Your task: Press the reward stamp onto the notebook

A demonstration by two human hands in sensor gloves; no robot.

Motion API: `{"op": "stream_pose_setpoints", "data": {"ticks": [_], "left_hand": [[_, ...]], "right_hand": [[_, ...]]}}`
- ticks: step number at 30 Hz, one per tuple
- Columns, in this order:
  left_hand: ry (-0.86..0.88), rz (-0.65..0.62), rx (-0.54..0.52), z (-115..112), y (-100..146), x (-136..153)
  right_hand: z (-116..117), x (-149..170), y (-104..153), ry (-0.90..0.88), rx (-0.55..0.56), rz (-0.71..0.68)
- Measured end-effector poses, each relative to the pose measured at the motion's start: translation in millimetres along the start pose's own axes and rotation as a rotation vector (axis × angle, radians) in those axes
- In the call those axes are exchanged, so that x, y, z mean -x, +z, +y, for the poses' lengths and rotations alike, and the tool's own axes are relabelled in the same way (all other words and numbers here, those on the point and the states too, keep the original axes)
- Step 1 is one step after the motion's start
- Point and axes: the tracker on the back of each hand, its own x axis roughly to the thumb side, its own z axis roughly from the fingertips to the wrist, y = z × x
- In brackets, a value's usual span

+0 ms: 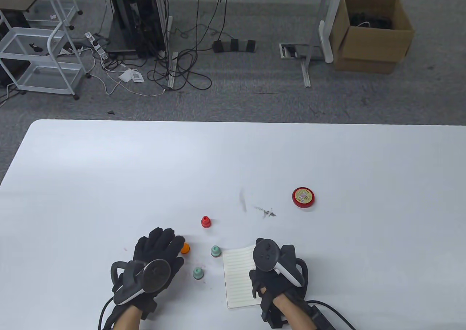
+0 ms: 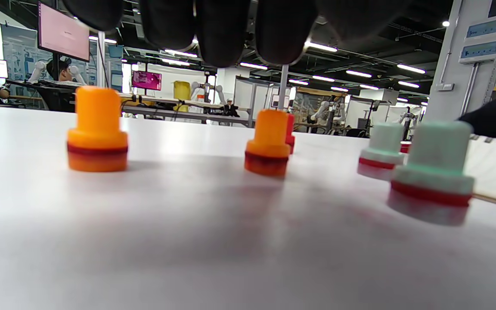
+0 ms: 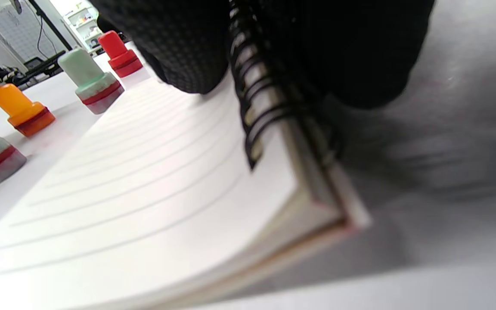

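step: reaching for a stamp, nothing picked up yet, page bare of any print.
left hand (image 1: 154, 260): hovering palm down over the table (image 1: 109, 169), fingers spread and holding nothing; fingertips (image 2: 222, 34) hanging above the orange stamp (image 1: 185, 248) in the left wrist view, not touching it.
right hand (image 1: 276, 271): resting on the spiral edge of the notebook (image 1: 238, 275), fingers (image 3: 187, 47) pressing on the page beside the wire binding, pinning it flat; not gripping anything.
notebook: lying open near the table's front edge, lined page facing up, just right of the stamps.
stamps: standing upright left of the notebook, apart from each other; two mint green stamps (image 1: 215, 251) (image 1: 197, 272) nearest the page, red stamp (image 1: 206, 222) further back, second orange stamp (image 2: 97, 135) showing only in the left wrist view.
ink pad: closed red tin (image 1: 303, 197) sitting well apart to the right, likely not needed since the stamp bases are looking pre-inked.
next move: lowering the left hand, pinching the orange stamp by its knob, lifting clear of the neighbours, carrying over the page.
needs: keeping the stamp vertical, pressing straight down on open page clear of the right fingers.
risk: knocking a green stamp on the way across; smearing if sliding.
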Motion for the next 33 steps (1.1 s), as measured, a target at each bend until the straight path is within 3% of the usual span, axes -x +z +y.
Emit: {"op": "stream_pose_setpoints", "data": {"ticks": [7, 11, 19, 33], "left_hand": [[0.002, 0.004, 0.020, -1.2, -2.3, -0.2], [0.004, 0.004, 0.027, -1.6, -2.5, 0.1], [-0.003, 0.004, 0.039, -2.2, -3.0, -0.6], [-0.009, 0.003, 0.048, -2.0, -3.1, -1.1]], "right_hand": [[0.6, -2.5, -0.2, 0.089, -0.039, 0.009], [2.7, -5.4, 2.3, 0.251, -0.055, 0.033], [2.5, -5.6, 5.7, 0.278, 0.027, 0.025], [4.7, -5.4, 6.1, 0.226, 0.000, 0.031]]}}
